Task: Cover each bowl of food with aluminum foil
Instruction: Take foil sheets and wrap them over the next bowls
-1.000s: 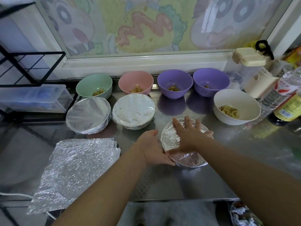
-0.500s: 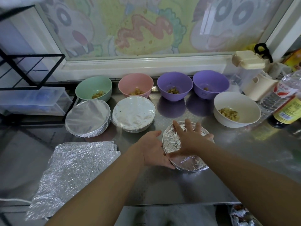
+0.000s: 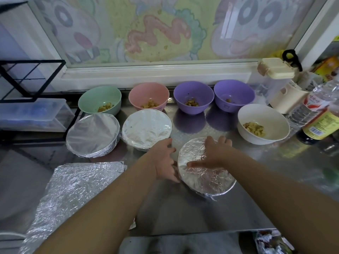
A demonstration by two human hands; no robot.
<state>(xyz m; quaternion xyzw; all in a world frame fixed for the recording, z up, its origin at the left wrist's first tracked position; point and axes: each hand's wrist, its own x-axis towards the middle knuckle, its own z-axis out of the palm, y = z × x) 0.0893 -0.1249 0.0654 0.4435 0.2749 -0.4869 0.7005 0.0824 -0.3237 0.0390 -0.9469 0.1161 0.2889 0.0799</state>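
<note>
Right hand (image 3: 214,153) flat on foil-covered bowl (image 3: 207,180), left hand (image 3: 163,162) at its side, loose foil sheet (image 3: 73,189) at left

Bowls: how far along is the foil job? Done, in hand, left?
Done: the far-left covered bowl and the covered bowl beside it look finished. In hand: the third bowl has foil on; the right hand presses flat on top, the left hand is at its left edge. Left: five open bowls with food: green bowl, pink bowl, left purple bowl, right purple bowl, white bowl. A foil sheet lies ready.
</note>
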